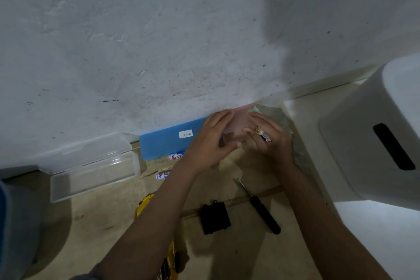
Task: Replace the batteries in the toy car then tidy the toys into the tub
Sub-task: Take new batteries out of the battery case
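Observation:
Both hands meet at the foot of the wall around a small clear, pinkish plastic packet (238, 122). My left hand (208, 143) grips its left side. My right hand (273, 142) touches its right side and pinches a battery (263, 135) between its fingers. Two more batteries (176, 156) (162, 175) lie on the floor left of my left wrist. The yellow toy car (145, 206) lies mostly hidden under my left forearm. Its black battery cover (214, 218) and a black screwdriver (261, 209) lie between my forearms.
A blue foam block (166, 142) with a white label leans against the wall. An open clear plastic case (95, 173) lies to the left. A large white plastic container (375, 143) with a slot handle stands at the right, and crumpled clear plastic lies behind my right hand.

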`<state>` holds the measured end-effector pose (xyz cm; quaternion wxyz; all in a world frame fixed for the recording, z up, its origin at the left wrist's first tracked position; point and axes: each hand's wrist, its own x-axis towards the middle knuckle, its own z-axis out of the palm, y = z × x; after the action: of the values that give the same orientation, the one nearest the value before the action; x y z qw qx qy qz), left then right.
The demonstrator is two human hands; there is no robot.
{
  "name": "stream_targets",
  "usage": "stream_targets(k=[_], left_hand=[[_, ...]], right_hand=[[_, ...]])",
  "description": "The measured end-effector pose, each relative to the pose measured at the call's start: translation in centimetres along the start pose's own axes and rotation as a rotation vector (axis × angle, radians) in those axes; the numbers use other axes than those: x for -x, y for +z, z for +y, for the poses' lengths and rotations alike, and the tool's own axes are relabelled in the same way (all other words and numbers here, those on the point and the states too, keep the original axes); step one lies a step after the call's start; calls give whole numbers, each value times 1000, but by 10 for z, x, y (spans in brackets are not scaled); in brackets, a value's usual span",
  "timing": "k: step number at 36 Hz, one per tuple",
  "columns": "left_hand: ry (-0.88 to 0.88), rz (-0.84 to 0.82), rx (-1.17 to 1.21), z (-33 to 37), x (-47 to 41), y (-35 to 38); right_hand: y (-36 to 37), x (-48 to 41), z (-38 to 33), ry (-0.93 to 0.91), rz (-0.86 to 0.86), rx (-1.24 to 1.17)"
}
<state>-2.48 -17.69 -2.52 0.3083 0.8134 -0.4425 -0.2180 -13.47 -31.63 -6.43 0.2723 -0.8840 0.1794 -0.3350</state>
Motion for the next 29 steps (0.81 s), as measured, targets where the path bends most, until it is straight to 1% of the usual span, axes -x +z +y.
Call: stream_targets(k=[4,9,11,13,15,17,18,19,22,23,25,27,29], left_hand=[[27,48,97,4,1,-5],[-13,3,78,4,0,-8],[-18,40,78,6,-1,-11],[-9,80,85,10,-4,-16],[9,87,104,13,-7,-20],[11,44,110,14,-8,-22],[3,22,113,14,-8,-23],[-5,16,123,13,-7,-23],[-8,66,185,14,-8,-26],[-13,78,195,15,-10,-26],[-36,78,211,17,-12,-27],[-56,61,226,18,-14,-27],[-63,50,229,18,-15,-29]], right_hand=[[-3,1,0,11,-28,-14],[-9,-2,-8,8,-17,-86],[-12,-3,-12,46,12,-116],[-16,-5,-22,187,103,-165],[-18,-5,-33,422,227,-240],[-18,-8,-42,664,326,-368],[-18,-10,-43,750,375,-426],[-18,-13,-45,817,425,-473],[-20,-22,-52,981,552,-613],[-20,-22,-53,1026,561,-629],[-19,-17,-54,1106,516,-591],[-17,-13,-54,1148,415,-574],[-13,-12,-55,1208,296,-624]])
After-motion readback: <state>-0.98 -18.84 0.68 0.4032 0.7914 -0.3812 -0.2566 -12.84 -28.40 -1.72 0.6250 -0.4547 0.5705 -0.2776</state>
